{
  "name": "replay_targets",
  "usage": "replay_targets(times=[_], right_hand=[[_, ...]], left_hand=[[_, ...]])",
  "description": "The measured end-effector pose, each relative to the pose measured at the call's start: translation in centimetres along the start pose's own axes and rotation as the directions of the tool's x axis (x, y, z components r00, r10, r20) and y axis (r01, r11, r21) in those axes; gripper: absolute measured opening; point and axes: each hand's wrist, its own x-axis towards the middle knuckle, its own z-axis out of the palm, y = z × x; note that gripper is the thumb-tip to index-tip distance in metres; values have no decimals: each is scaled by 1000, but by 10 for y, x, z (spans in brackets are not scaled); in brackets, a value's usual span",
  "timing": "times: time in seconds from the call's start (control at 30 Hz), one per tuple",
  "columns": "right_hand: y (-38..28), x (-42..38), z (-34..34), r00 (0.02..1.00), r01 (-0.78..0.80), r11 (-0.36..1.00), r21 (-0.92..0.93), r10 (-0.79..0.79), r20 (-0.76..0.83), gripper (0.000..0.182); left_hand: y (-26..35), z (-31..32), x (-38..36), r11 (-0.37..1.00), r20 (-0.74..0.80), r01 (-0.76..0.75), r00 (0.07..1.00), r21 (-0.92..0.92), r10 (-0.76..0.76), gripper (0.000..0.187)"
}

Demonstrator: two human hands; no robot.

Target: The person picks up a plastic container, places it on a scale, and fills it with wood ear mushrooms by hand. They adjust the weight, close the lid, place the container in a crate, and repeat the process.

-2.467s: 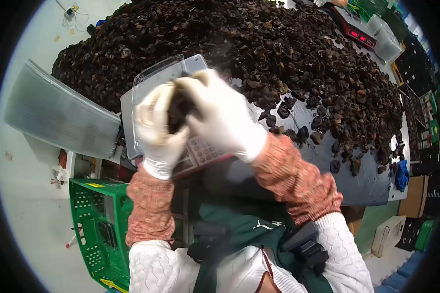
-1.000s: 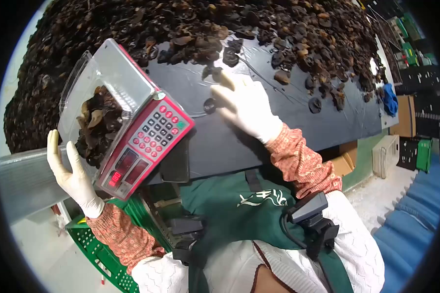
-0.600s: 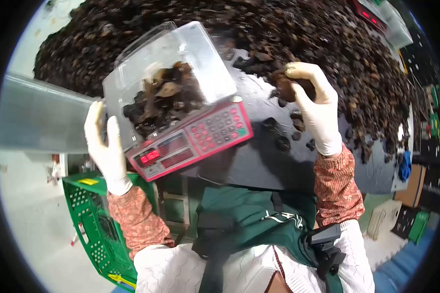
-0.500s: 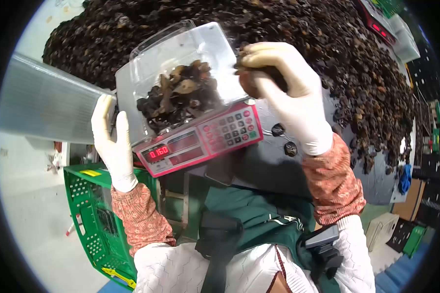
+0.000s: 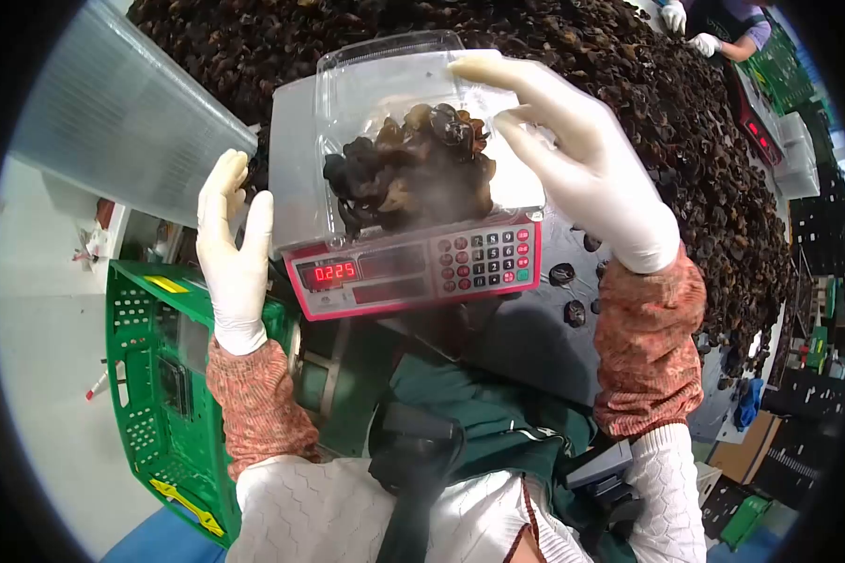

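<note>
My left hand (image 5: 231, 251) and right hand (image 5: 587, 155), fingers apart, flank the clear tub (image 5: 352, 105), which I judge the scale (image 5: 413, 269) alone supports.

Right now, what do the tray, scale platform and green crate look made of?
Tray: apparently glossy clear plastic; see-through, with glints.
Scale platform: smooth grey, metal or plastic; dull sheen fits both.
Green crate: probably satin moulded plastic; even colour, perforated walls.

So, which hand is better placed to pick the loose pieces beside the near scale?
Probably the right hand: it is open and on the same side of the near scale as the loose pieces. The left hand is at the opposite side.
</note>
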Motion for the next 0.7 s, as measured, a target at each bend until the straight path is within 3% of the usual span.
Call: replay_targets(times=[0.07,0.1,0.17,0.27,0.33,0.47,0.5,0.57,0.63,0.7], right_hand=[[-12,-11,-16,944,-318,945,73,323,-65,33],[-9,-17,-25,915,-384,921,57,388,-106,32],[14,-36,-32,919,-330,943,55,334,-211,32],[17,-62,-41,851,-450,887,99,460,-252,35],[24,-76,-44,820,-489,863,122,503,-272,36],[33,-83,-43,760,-535,795,286,601,-249,39],[38,-78,-41,767,-496,775,392,603,-220,40],[57,-66,-36,782,-407,699,588,599,-171,42],[87,-45,-20,853,-288,632,720,511,-107,47],[106,-19,-10,929,-354,740,572,351,121,52]], left_hand=[[0,-4,-2,1000,-8,20,1000,-6,-20,44],[-2,-6,-3,997,-17,41,999,-71,-42,42],[3,-14,-6,990,-17,96,995,-102,-98,41],[4,-27,-12,945,35,248,968,-211,-247,38],[1,-30,-15,936,69,265,964,-234,-256,39],[0,-30,-25,794,282,488,869,-362,-406,37],[1,-26,-30,746,349,499,861,-440,-370,40],[0,-17,-33,657,503,633,758,-411,-415,43],[12,1,-36,534,560,746,659,-398,-503,42],[19,12,-39,504,628,770,623,-390,-466,40]])
